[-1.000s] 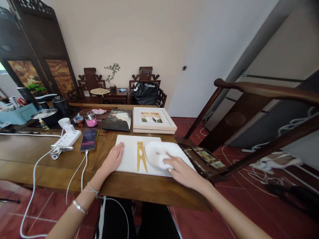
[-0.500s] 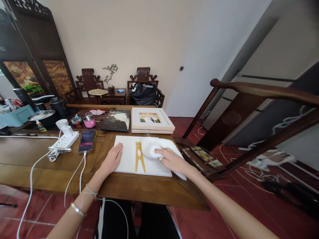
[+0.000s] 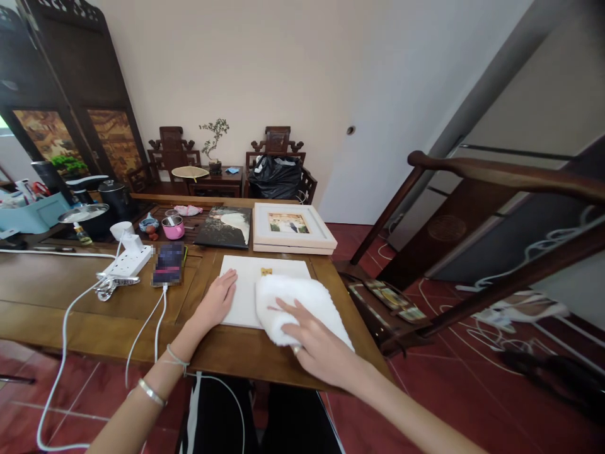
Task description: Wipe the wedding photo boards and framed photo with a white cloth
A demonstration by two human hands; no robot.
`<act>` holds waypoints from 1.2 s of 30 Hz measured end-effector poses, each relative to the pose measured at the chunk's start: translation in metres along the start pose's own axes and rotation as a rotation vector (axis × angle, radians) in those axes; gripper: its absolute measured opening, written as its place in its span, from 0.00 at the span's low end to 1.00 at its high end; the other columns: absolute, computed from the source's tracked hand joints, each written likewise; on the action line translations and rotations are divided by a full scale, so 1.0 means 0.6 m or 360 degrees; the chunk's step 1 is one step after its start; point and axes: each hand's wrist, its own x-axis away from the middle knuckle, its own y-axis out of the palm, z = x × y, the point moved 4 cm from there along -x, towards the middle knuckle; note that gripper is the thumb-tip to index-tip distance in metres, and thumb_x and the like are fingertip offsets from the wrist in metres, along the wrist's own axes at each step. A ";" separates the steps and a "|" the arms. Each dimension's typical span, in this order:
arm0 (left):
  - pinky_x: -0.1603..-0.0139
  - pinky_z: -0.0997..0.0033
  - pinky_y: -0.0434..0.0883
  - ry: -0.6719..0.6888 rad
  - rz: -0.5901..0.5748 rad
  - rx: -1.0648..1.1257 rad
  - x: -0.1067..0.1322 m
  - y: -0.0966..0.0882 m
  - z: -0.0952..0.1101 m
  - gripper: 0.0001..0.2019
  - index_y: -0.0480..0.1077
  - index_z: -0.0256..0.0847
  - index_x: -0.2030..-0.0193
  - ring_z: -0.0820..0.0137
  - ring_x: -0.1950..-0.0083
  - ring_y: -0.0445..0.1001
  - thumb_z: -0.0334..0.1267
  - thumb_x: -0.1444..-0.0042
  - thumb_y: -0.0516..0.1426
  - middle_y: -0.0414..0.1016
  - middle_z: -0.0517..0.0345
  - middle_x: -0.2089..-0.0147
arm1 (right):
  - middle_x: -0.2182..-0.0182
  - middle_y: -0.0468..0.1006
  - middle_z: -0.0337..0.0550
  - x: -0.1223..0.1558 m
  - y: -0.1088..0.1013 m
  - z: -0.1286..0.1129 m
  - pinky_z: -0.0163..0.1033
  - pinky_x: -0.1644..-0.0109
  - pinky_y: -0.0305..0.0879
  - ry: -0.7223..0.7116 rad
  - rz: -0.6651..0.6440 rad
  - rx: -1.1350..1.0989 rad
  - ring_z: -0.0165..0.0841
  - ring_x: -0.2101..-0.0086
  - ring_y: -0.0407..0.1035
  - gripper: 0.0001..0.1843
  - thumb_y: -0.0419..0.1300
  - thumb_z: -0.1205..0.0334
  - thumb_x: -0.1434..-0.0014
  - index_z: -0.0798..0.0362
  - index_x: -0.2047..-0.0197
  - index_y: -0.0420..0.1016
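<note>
A white board (image 3: 241, 284) lies flat on the wooden table (image 3: 57, 296) in front of me. My left hand (image 3: 216, 302) rests flat on the board's left edge, fingers stretched out. My right hand (image 3: 312, 343) presses a white fluffy cloth (image 3: 302, 302) down on the board's near right part, fingers spread over it. The cloth hides most of a gold clip-shaped piece (image 3: 266, 272); only its top end shows.
Behind the board lie a white-framed photo (image 3: 290, 227) and a dark photo print (image 3: 224, 227). To the left are a phone (image 3: 167, 265) on a cable, a power strip (image 3: 126, 261) and a pink cup (image 3: 172, 227). A dark wooden chair (image 3: 472, 208) stands right of the table.
My right hand has dragged the cloth toward me and down the board, covering most of the gold piece. My left hand has stayed on the board's left edge.
</note>
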 end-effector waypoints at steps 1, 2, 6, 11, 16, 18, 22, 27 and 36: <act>0.36 0.54 0.56 0.0003 0.0009 0.0005 0.000 0.000 0.000 0.20 0.66 0.32 0.46 0.62 0.36 0.59 0.38 0.39 0.43 0.64 0.43 0.40 | 0.40 0.60 0.50 0.014 -0.001 -0.012 0.55 0.35 0.38 -0.0033 -0.0039 -0.0020 0.40 0.37 0.42 0.21 0.47 0.78 0.58 0.55 0.63 0.71; 0.36 0.54 0.57 0.0009 0.0015 0.0008 0.000 0.000 0.000 0.20 0.66 0.33 0.46 0.62 0.36 0.59 0.38 0.39 0.44 0.64 0.44 0.40 | 0.40 0.59 0.49 0.026 -0.002 -0.021 0.55 0.35 0.38 -0.0063 -0.0072 -0.0038 0.39 0.37 0.41 0.21 0.47 0.79 0.59 0.55 0.64 0.72; 0.36 0.53 0.57 0.0008 0.0022 0.0011 0.000 0.002 -0.002 0.20 0.66 0.33 0.46 0.62 0.36 0.59 0.38 0.39 0.44 0.64 0.44 0.40 | 0.40 0.61 0.48 0.032 -0.007 -0.023 0.55 0.35 0.38 -0.0089 -0.0106 -0.0050 0.39 0.37 0.41 0.21 0.47 0.79 0.60 0.54 0.65 0.71; 0.36 0.53 0.56 -0.0016 0.0013 0.0002 -0.001 0.003 -0.004 0.21 0.66 0.31 0.46 0.61 0.36 0.59 0.38 0.39 0.43 0.64 0.43 0.40 | 0.44 0.65 0.55 -0.045 -0.006 0.036 0.55 0.37 0.44 0.0005 0.0004 0.0020 0.40 0.38 0.44 0.22 0.47 0.78 0.54 0.56 0.57 0.70; 0.36 0.55 0.57 -0.0003 -0.0009 -0.0027 -0.002 0.002 -0.003 0.21 0.66 0.32 0.46 0.62 0.36 0.59 0.39 0.38 0.42 0.64 0.44 0.39 | 0.48 0.69 0.59 -0.135 -0.001 0.081 0.57 0.40 0.47 -0.0025 0.0036 0.0144 0.43 0.38 0.47 0.22 0.46 0.77 0.51 0.60 0.54 0.69; 0.36 0.55 0.56 -0.0011 -0.0025 -0.0034 -0.002 0.001 -0.002 0.21 0.66 0.31 0.45 0.62 0.36 0.58 0.39 0.38 0.42 0.63 0.43 0.39 | 0.47 0.67 0.61 -0.148 0.000 0.081 0.57 0.41 0.48 -0.0015 0.0074 0.0191 0.45 0.39 0.48 0.21 0.47 0.76 0.50 0.61 0.54 0.70; 0.35 0.56 0.55 -0.0013 -0.0040 -0.0036 -0.003 0.001 -0.002 0.22 0.65 0.28 0.45 0.62 0.36 0.58 0.39 0.38 0.42 0.63 0.41 0.39 | 0.44 0.65 0.61 -0.122 0.006 0.045 0.57 0.40 0.46 -0.0021 0.0123 0.0225 0.46 0.39 0.47 0.21 0.49 0.75 0.52 0.60 0.56 0.72; 0.36 0.54 0.56 -0.0010 -0.0043 -0.0031 -0.003 0.001 -0.001 0.21 0.65 0.29 0.45 0.60 0.36 0.58 0.38 0.39 0.42 0.63 0.41 0.39 | 0.41 0.61 0.54 -0.041 0.019 -0.035 0.60 0.37 0.38 -0.0091 0.0001 0.0133 0.46 0.37 0.42 0.23 0.50 0.75 0.55 0.57 0.56 0.73; 0.36 0.54 0.56 -0.0013 -0.0033 -0.0051 -0.003 0.004 -0.003 0.21 0.65 0.28 0.45 0.61 0.36 0.59 0.37 0.38 0.42 0.63 0.41 0.39 | 0.43 0.65 0.53 -0.042 0.012 -0.038 0.55 0.37 0.41 -0.0108 -0.0051 0.0106 0.42 0.38 0.46 0.22 0.50 0.75 0.56 0.55 0.57 0.73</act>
